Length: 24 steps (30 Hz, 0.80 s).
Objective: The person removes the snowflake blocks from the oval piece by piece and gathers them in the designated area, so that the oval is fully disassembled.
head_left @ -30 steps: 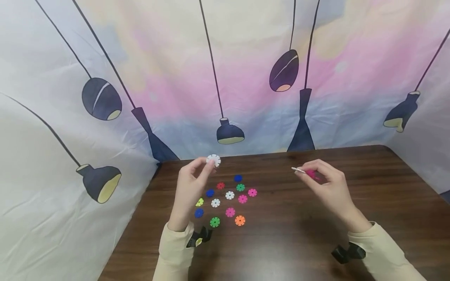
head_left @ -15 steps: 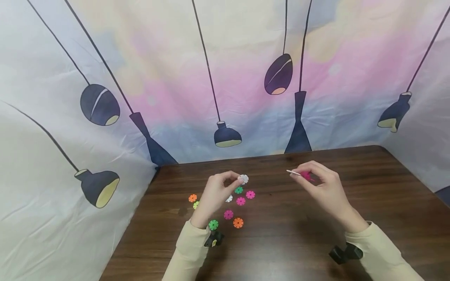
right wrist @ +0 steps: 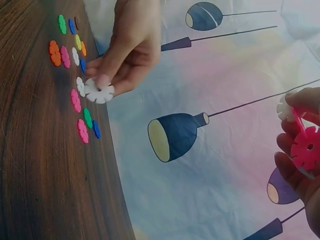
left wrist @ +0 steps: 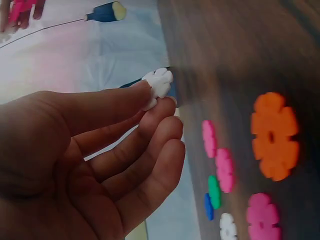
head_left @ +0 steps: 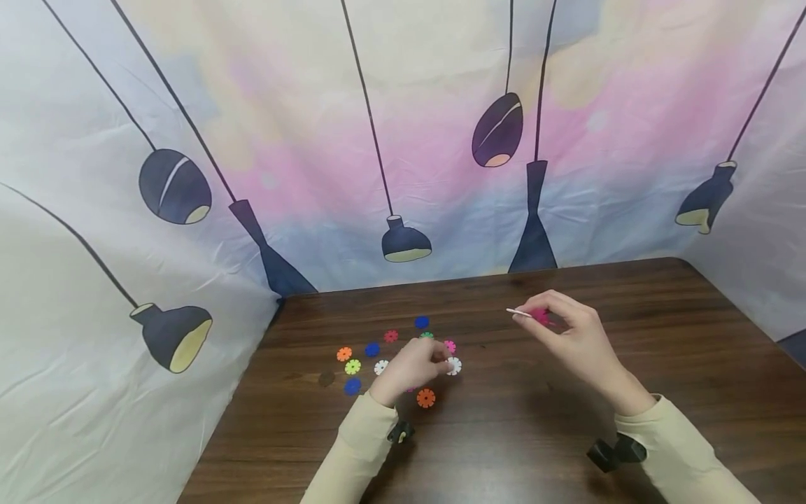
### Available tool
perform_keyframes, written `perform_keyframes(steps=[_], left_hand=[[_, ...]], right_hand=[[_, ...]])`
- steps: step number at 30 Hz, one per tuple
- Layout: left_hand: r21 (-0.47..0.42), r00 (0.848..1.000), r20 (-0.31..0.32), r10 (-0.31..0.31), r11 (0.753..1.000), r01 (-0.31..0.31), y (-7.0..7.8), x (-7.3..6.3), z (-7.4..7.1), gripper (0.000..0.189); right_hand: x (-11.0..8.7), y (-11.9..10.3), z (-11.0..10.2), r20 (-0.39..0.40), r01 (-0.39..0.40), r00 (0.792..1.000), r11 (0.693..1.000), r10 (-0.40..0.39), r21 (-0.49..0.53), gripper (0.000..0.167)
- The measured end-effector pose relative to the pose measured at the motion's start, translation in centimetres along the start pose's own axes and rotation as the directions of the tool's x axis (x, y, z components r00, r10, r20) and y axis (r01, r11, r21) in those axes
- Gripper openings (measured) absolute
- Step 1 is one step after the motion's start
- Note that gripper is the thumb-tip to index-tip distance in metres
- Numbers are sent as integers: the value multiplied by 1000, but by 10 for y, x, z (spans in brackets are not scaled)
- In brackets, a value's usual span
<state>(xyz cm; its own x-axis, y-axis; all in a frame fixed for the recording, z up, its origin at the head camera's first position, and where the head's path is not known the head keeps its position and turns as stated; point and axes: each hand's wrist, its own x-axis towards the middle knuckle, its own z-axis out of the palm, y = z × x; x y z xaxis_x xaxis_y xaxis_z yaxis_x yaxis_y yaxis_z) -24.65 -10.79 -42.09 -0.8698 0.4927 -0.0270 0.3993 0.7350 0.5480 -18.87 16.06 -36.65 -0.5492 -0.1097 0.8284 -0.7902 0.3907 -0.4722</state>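
Between thumb and index finger, my left hand (head_left: 411, 365) pinches a white notched snowflake disc (head_left: 455, 366), held above the scattered discs. The right wrist view shows this white disc (right wrist: 100, 93) face on. Farther right, my right hand (head_left: 585, 337) grips a small assembly over the table. Its white disc (head_left: 519, 312) is seen edge-on at the fingertips. Pink discs (right wrist: 301, 151) of the same assembly show at the fingers in the right wrist view. How these pieces slot together is partly hidden by the hand.
On the brown wooden table (head_left: 504, 434) lie several loose discs, among them an orange disc (head_left: 426, 398), a yellow disc (head_left: 352, 367), a blue disc (head_left: 422, 322) and a brown disc (head_left: 326, 379). A lamp-printed cloth (head_left: 453, 196) hangs behind the table.
My left hand has moved right and down toward the near side with its white disc, passing over the loose discs. The right hand has shifted only slightly left in view, still gripping the assembly.
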Motion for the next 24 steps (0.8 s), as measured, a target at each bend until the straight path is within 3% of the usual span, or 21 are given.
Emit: perform_keyframes(steps=[8, 24], left_hand=[[-14, 1000, 0, -14, 1000, 14, -8, 1, 5, 12], [0, 999, -30, -22, 1000, 22, -16, 3, 8, 8]], right_hand=[[-8, 22, 5, 24, -7, 1000, 1000, 7, -18, 34], [-2, -3, 2, 56, -26, 998, 1000, 27, -2, 29]])
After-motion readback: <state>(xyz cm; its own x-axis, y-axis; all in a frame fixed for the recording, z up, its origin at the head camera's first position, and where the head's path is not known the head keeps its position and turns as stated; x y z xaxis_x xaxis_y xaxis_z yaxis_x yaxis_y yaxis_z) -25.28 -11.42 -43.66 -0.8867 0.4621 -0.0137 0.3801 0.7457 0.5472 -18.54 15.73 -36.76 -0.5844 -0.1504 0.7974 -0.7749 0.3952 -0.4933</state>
